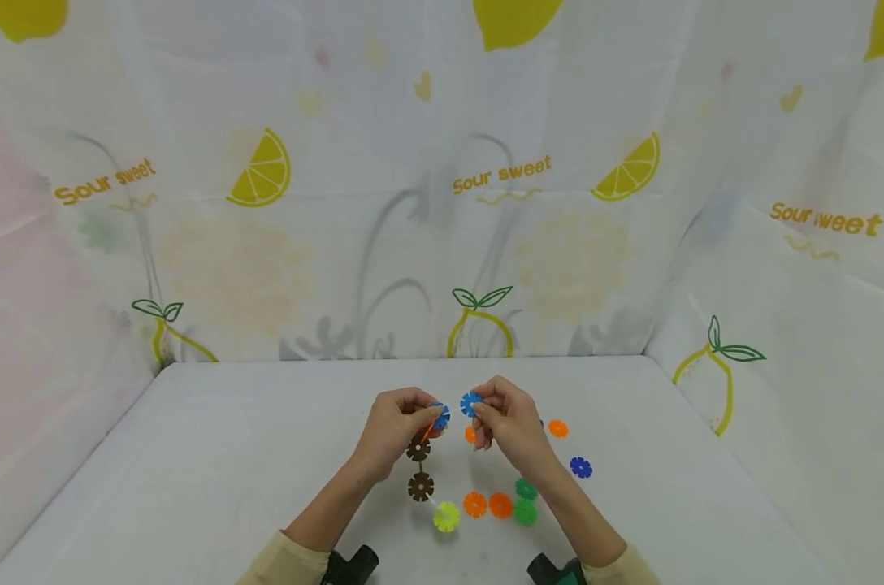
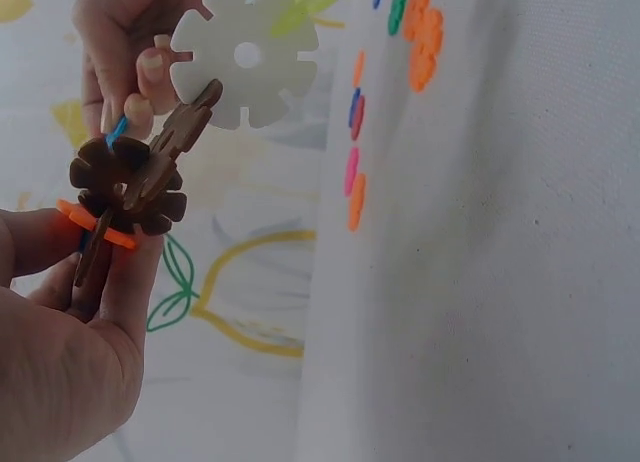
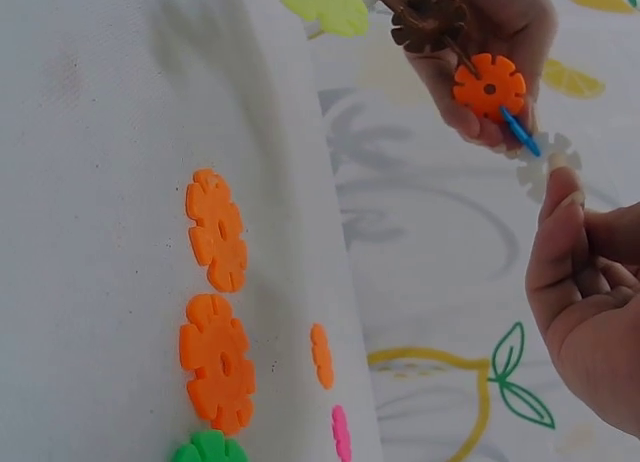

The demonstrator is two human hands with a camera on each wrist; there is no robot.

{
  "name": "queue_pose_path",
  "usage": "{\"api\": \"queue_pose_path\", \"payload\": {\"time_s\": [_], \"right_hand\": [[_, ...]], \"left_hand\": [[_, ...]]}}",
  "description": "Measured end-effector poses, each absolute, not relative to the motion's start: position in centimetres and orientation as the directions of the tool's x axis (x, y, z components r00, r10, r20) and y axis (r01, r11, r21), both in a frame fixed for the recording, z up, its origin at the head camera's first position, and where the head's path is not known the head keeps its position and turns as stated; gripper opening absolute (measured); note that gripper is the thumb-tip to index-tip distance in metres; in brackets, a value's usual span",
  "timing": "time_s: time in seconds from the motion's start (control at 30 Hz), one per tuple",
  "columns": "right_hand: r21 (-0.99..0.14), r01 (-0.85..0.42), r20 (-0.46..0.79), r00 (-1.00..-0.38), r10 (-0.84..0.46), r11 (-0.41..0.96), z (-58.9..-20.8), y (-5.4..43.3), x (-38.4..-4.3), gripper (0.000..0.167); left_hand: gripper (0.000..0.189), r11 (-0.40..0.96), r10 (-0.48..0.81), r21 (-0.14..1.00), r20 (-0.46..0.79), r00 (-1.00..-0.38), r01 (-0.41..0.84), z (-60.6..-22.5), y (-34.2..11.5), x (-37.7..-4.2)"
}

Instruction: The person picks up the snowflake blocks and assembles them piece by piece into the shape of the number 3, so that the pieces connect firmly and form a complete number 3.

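Observation:
My left hand [image 1: 392,435] pinches the upper end of a chain of notched flower-shaped discs, where a blue disc [image 1: 442,417] joins an orange disc [image 3: 489,87]. Below these hang brown discs [image 1: 421,487], a white disc [image 2: 245,97] and a yellow-green disc [image 1: 446,517]. A separate blue disc [image 1: 469,404] is held between the thumb and fingers of my right hand [image 1: 513,424], a short gap to the right of the chain's blue end. That loose disc appears pale in the right wrist view.
On the white table [image 1: 230,471] lie orange discs [image 1: 500,505], green discs [image 1: 526,512], a dark blue disc [image 1: 581,467], a farther orange disc [image 1: 558,428] and a pink disc [image 2: 351,172]. A lemon-print curtain [image 1: 340,244] surrounds the table's back and sides.

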State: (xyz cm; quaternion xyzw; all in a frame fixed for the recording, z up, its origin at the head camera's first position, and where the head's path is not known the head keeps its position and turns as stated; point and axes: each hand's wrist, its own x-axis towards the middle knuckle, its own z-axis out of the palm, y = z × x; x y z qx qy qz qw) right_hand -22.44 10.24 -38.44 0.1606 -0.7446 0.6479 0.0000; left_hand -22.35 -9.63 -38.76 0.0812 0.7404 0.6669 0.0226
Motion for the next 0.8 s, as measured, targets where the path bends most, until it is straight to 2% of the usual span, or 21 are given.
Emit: {"api": "queue_pose_path", "payload": {"time_s": [0.47, 0.8], "right_hand": [[-0.960, -0.256, 0.221, -0.941, -0.256, 0.113, -38.56, 10.03, -22.26, 0.011], [-0.959, -0.276, 0.244, -0.920, -0.306, 0.066, -38.12, 10.71, -22.75, 0.013]], "left_hand": [[0.013, 0.158, 0.108, 0.983, 0.080, -0.991, 0.096, -38.82, -9.37, -22.27], [0.019, 0.093, 0.184, 0.993, 0.060, -0.981, 0.078, -38.16, -9.82, -22.32]]}}
